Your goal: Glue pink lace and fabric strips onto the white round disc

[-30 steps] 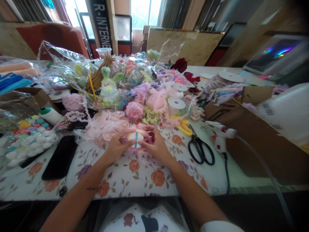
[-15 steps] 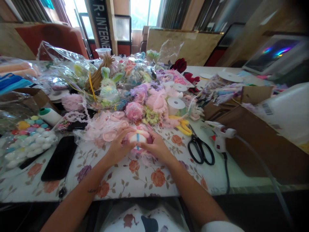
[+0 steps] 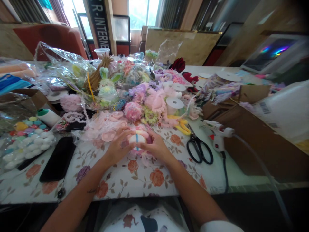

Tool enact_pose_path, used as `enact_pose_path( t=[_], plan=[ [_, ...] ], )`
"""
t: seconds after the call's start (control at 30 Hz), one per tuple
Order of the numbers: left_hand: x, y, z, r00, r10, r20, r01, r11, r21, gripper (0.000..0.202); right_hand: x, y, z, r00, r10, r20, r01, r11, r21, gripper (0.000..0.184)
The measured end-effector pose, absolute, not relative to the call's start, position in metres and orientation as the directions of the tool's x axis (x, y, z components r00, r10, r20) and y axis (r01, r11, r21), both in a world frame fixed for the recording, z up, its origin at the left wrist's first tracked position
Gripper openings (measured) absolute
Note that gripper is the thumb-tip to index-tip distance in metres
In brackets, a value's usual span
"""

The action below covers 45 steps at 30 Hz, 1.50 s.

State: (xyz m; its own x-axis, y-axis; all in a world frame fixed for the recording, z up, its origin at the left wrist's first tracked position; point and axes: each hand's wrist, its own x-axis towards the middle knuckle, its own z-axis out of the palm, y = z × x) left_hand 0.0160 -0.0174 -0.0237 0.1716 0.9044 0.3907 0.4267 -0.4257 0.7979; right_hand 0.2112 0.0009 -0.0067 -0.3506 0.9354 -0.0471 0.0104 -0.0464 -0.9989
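Observation:
Between both hands, low over the flowered tablecloth, is a round pink fluffy craft piece (image 3: 137,139) with a white oval face crossed by a blue strip. My left hand (image 3: 120,141) grips its left side, thumb pressed on the white part. From the right, my right hand (image 3: 154,145) grips it likewise, and the two thumb tips nearly meet beside the blue strip. Pink fluff hangs out underneath, while the fingers hide the piece's sides. Just beyond lie a pink pompom ball (image 3: 133,111) and pink fabric pieces in clear plastic (image 3: 106,127).
To the right lie black scissors (image 3: 200,149), a white glue gun (image 3: 218,135) with its cord, and a cardboard box (image 3: 253,145). A black phone (image 3: 58,159) and a bag of small pompoms (image 3: 36,141) are on the left. Craft flowers, ribbon spools (image 3: 174,104) and plastic wrap pile up behind.
The whole view has shifted very slightly. Both hands keep the same grip on the pink craft piece, and nothing else has visibly moved.

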Motion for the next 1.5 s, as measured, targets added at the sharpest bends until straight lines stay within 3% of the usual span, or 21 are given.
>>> enact_pose_path(
  t=[0.37,0.57,0.73,0.83,0.97,1.23,1.5],
  plan=[
    [0.016,-0.016,-0.026,0.197,0.911,0.362,0.340,-0.410,0.846,0.030,0.215,0.002,-0.010,-0.355,0.934,-0.043,0.075,-0.017,-0.997,0.044],
    [0.015,-0.015,-0.026,0.189,0.925,0.331,0.281,-0.374,0.884,0.030,0.213,-0.001,-0.009,-0.360,0.931,-0.054,0.010,-0.054,-0.998,0.038],
    [0.013,-0.016,-0.022,0.163,0.928,0.334,0.174,-0.360,0.916,0.039,0.211,-0.001,-0.009,-0.328,0.943,-0.060,-0.093,-0.095,-0.991,0.047],
    [0.014,-0.017,-0.020,0.120,0.921,0.372,0.222,-0.390,0.894,0.047,0.210,0.000,-0.010,-0.298,0.953,-0.062,-0.124,-0.103,-0.987,0.049],
    [0.016,-0.018,-0.021,0.112,0.922,0.372,0.321,-0.388,0.864,0.041,0.209,0.001,-0.013,-0.280,0.958,-0.057,-0.114,-0.093,-0.989,0.049],
    [0.016,-0.016,-0.030,0.128,0.939,0.319,0.213,-0.340,0.916,0.040,0.210,0.001,-0.016,-0.284,0.956,-0.073,-0.166,-0.124,-0.978,0.049],
    [0.018,-0.018,-0.022,0.127,0.907,0.401,0.349,-0.419,0.838,0.049,0.207,0.004,-0.016,-0.267,0.964,-0.004,-0.040,-0.016,-0.999,0.050]
  ],
)
